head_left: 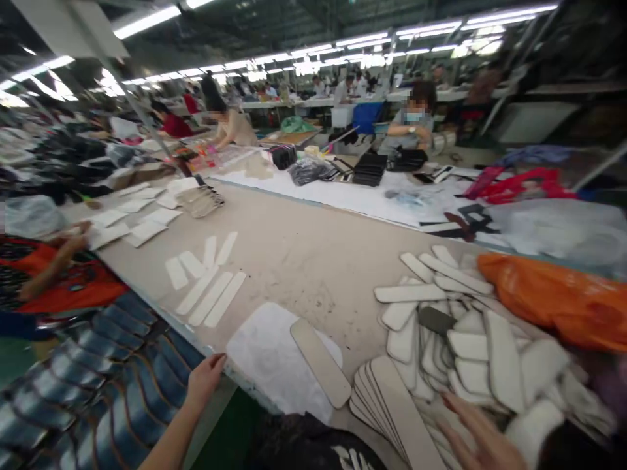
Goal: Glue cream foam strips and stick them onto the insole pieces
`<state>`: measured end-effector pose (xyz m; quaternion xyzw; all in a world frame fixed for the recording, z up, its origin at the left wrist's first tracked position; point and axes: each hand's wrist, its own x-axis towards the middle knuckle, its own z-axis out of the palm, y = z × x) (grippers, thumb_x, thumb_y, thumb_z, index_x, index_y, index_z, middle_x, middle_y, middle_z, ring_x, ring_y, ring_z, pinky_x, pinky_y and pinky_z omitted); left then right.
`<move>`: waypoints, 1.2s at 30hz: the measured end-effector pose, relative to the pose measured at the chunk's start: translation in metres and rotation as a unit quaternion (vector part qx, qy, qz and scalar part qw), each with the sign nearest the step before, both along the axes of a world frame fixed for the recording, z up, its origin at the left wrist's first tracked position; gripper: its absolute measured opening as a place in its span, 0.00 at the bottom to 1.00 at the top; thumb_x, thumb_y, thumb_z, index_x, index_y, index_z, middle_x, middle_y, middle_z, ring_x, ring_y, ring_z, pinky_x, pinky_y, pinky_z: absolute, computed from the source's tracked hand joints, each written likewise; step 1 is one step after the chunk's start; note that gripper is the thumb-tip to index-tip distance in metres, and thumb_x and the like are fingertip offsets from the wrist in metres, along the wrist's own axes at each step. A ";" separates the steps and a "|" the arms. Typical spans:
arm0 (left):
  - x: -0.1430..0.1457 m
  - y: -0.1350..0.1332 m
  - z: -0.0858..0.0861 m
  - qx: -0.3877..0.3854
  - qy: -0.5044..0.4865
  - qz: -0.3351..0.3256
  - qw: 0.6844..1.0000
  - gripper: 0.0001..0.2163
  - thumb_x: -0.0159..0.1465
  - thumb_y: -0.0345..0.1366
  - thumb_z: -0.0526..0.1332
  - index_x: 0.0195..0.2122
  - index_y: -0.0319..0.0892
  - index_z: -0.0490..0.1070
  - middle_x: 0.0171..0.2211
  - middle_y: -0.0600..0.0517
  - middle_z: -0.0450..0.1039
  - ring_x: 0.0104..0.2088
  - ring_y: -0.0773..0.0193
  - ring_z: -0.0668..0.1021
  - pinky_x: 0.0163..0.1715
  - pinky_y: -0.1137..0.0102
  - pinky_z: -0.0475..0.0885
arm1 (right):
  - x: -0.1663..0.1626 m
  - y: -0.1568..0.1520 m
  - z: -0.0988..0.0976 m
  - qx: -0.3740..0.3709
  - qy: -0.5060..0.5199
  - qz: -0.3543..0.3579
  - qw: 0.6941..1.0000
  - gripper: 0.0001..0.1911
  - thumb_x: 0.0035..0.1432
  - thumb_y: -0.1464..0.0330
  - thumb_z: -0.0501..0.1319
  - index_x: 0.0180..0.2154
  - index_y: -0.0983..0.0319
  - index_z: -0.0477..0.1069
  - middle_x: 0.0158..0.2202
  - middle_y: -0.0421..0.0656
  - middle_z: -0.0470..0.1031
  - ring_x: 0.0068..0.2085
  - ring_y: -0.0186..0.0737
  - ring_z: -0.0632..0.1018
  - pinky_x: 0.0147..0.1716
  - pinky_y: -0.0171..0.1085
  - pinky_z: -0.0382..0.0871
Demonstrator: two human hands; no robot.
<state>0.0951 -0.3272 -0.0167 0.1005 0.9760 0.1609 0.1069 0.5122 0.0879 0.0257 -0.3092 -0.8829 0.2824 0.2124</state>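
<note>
At the table's near edge is my left hand (pixel 204 380), its fingertips pressed together. Whatever they may pinch is too small to make out. My right hand (pixel 482 434) reaches over the right side with its fingers apart, slightly blurred, beside a big pile of pale rounded strips (pixel 504 356). A fanned stack of long pale strips (pixel 392 405) lies just left of that hand. Between my hands, one beige rounded strip (pixel 321 362) rests partly on a white paper sheet (pixel 267 349).
Several white strips (pixel 210 297) lie further left on the table (pixel 304 248). An orange bag (pixel 553 297) borders the pile. Folded dark-blue pieces (pixel 112 378) stand below at left. A co-worker's arm (pixel 53 267) is at far left; another person (pixel 409 124) sits across.
</note>
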 end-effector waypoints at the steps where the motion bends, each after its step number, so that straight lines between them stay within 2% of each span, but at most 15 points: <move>1: -0.013 -0.002 -0.006 -0.002 0.001 -0.014 1.000 0.17 0.58 0.46 0.52 0.38 0.44 0.76 0.36 0.51 0.79 0.39 0.57 0.79 0.42 0.67 0.72 | -0.005 -0.019 -0.002 -0.014 -0.027 0.012 0.999 0.21 0.53 0.58 0.58 0.49 0.54 0.68 0.48 0.47 0.74 0.46 0.50 0.76 0.45 0.46 0.74; 3: -0.035 -0.002 -0.017 -0.001 0.009 -0.050 0.999 0.17 0.57 0.46 0.52 0.38 0.44 0.75 0.38 0.50 0.79 0.40 0.57 0.78 0.44 0.66 0.71 | -0.026 -0.058 -0.015 -0.056 -0.080 0.027 0.995 0.22 0.57 0.59 0.55 0.52 0.59 0.66 0.49 0.49 0.73 0.46 0.46 0.76 0.45 0.43 0.74; 5: -0.052 0.001 -0.025 0.003 0.021 -0.083 0.996 0.18 0.58 0.45 0.51 0.39 0.42 0.75 0.40 0.48 0.78 0.42 0.57 0.77 0.45 0.66 0.70 | -0.054 -0.091 -0.035 -0.076 -0.116 0.032 0.990 0.23 0.58 0.61 0.53 0.53 0.63 0.64 0.50 0.51 0.72 0.47 0.45 0.75 0.47 0.42 0.72; 9: -0.083 -0.004 -0.024 -0.004 0.062 -0.079 0.995 0.17 0.60 0.41 0.49 0.39 0.39 0.74 0.39 0.45 0.77 0.42 0.58 0.76 0.46 0.66 0.69 | -0.109 -0.137 -0.081 -0.022 -0.156 0.046 0.986 0.26 0.56 0.61 0.54 0.55 0.63 0.61 0.53 0.53 0.68 0.53 0.49 0.70 0.52 0.46 0.67; 13: -0.115 -0.031 -0.021 -0.021 0.108 -0.090 0.990 0.15 0.62 0.39 0.50 0.39 0.40 0.73 0.39 0.46 0.75 0.43 0.59 0.75 0.46 0.67 0.69 | -0.145 -0.152 -0.113 0.063 -0.183 0.050 0.980 0.27 0.52 0.65 0.55 0.55 0.63 0.60 0.53 0.54 0.66 0.53 0.54 0.69 0.52 0.48 0.65; 17: -0.141 -0.054 -0.027 -0.037 0.094 -0.175 0.979 0.13 0.64 0.38 0.50 0.42 0.40 0.72 0.40 0.45 0.73 0.42 0.60 0.75 0.45 0.68 0.69 | -0.152 -0.150 -0.132 0.100 -0.216 0.032 0.971 0.28 0.50 0.66 0.56 0.55 0.59 0.61 0.48 0.52 0.69 0.46 0.54 0.72 0.46 0.48 0.68; 19: -0.152 -0.058 -0.031 -0.052 0.076 -0.227 0.969 0.13 0.64 0.37 0.49 0.41 0.40 0.72 0.38 0.45 0.73 0.40 0.61 0.75 0.43 0.68 0.70 | -0.153 -0.148 -0.137 0.100 -0.227 0.031 0.968 0.30 0.47 0.66 0.57 0.55 0.57 0.62 0.45 0.51 0.70 0.43 0.53 0.74 0.42 0.47 0.69; 21: -0.161 -0.059 -0.032 -0.068 0.062 -0.276 0.957 0.14 0.65 0.35 0.48 0.39 0.40 0.72 0.35 0.46 0.72 0.37 0.61 0.75 0.41 0.68 0.70 | -0.158 -0.149 -0.135 0.104 -0.234 0.045 0.966 0.32 0.46 0.69 0.58 0.56 0.54 0.62 0.45 0.49 0.71 0.44 0.53 0.73 0.42 0.46 0.68; 25: -0.173 -0.057 -0.028 -0.113 0.038 -0.350 0.929 0.12 0.64 0.31 0.48 0.35 0.39 0.72 0.33 0.46 0.70 0.33 0.62 0.74 0.36 0.68 0.70 | -0.186 -0.162 -0.113 0.120 -0.260 0.072 0.955 0.32 0.46 0.76 0.54 0.54 0.53 0.64 0.49 0.47 0.69 0.48 0.49 0.71 0.47 0.44 0.65; 29: -0.183 -0.055 -0.021 -0.157 0.027 -0.406 0.900 0.10 0.61 0.28 0.50 0.33 0.40 0.71 0.34 0.46 0.69 0.34 0.61 0.74 0.35 0.68 0.69 | -0.222 -0.177 -0.099 0.131 -0.290 0.088 0.944 0.32 0.48 0.80 0.51 0.54 0.55 0.66 0.52 0.47 0.68 0.51 0.46 0.69 0.51 0.42 0.63; 33: -0.192 -0.053 -0.016 -0.158 0.033 -0.458 0.874 0.11 0.61 0.27 0.49 0.33 0.39 0.71 0.34 0.44 0.70 0.36 0.59 0.74 0.37 0.65 0.69 | -0.238 -0.187 -0.105 0.131 -0.303 0.085 0.940 0.35 0.46 0.84 0.49 0.54 0.55 0.66 0.54 0.47 0.68 0.53 0.46 0.69 0.53 0.43 0.62; 36: -0.200 -0.050 -0.005 -0.132 0.051 -0.462 0.876 0.10 0.62 0.30 0.49 0.32 0.39 0.70 0.34 0.46 0.70 0.35 0.60 0.74 0.37 0.66 0.69 | -0.235 -0.191 -0.110 0.106 -0.300 0.074 0.945 0.38 0.43 0.85 0.48 0.55 0.55 0.65 0.56 0.48 0.66 0.55 0.45 0.68 0.54 0.43 0.62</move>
